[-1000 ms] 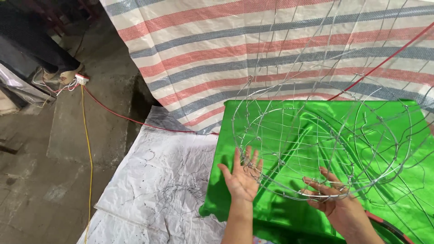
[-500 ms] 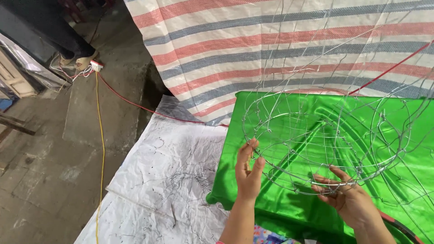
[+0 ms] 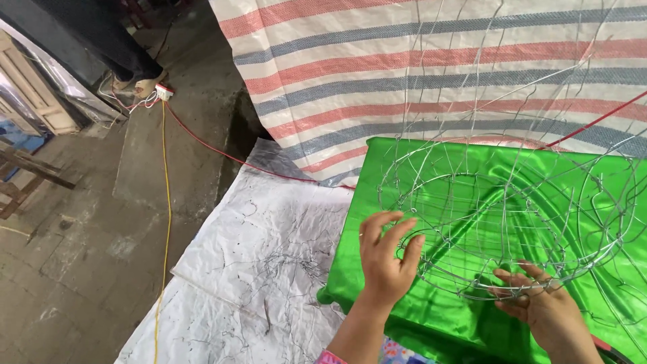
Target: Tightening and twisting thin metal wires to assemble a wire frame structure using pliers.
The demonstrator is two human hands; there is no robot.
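A large frame of thin bent silver wire point(image 3: 512, 202) rises over a sheet of shiny green fabric point(image 3: 431, 317). My left hand point(image 3: 385, 259) is raised at the frame's lower left, fingers curled around its bottom ring. My right hand point(image 3: 547, 311) pinches the same ring further right, at its near edge. Both wrists come in from the bottom of the view.
A crumpled white sheet point(image 3: 256, 269) lies left of the green fabric on a concrete floor point(image 3: 74, 269). A red, white and blue striped tarp point(image 3: 418, 74) hangs behind. A red cable point(image 3: 222, 154) and a yellow cable point(image 3: 164, 202) run from a socket block point(image 3: 162, 89).
My left hand went from an open palm to fingers curled on the wire ring. The view shifted so the frame and fabric sit further right.
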